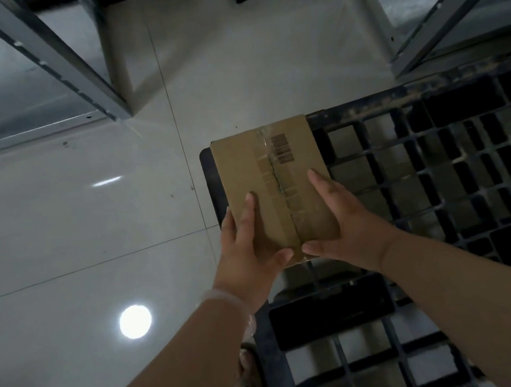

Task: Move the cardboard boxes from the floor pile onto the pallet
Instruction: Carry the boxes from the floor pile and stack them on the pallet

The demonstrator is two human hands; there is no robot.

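White floor (77, 229): shiny big tiles with thin lines; a round spot of light shines at the near left.
Metal racks (51, 63): grey frames stand at the far left and far right.
Pallet (434, 154): dark grid lying on the floor at the right; the floor shows through its holes.
Cardboard box (254, 168): brown, flat, taped down the middle, with a barcode (281, 148) near its far end. It is over the pallet's far left corner; I cannot tell if it touches.
Left hand (248, 251): grips the box's near left part, fingers on top, thumb at the near edge.
Right hand (347, 224): grips the near right part the same way.
Bracelet (228, 298): pale, on the left wrist.
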